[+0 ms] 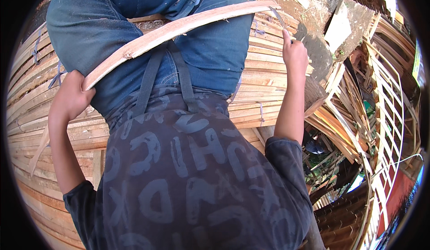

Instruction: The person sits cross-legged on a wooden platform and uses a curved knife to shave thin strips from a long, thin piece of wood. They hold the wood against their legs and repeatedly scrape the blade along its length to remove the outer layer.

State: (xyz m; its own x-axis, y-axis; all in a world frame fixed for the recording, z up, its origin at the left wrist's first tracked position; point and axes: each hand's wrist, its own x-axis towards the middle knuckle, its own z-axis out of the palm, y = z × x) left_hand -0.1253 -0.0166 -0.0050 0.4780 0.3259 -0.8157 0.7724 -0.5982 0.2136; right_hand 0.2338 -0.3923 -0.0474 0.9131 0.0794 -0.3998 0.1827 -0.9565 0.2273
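A long, pale strip of wood (179,26) with a rough edge and a knot lies across my lap, over my jeans. My left hand (71,95) is closed around its lower left end. On the other side, my right hand (295,53) is wrapped round the handle of a knife (278,19), most of the handle hidden in the fist. Its narrow, slightly curved blade points up and left, with the tip at the far right end of the strip. Whether the blade is cutting into the wood cannot be made out.
I sit on bundled wooden slats (264,77) tied with purple string (262,112). A grey stone block (356,19) stands at the far right. Beyond my right arm are loose wood strips (351,120) and a pale slatted lattice frame (387,102).
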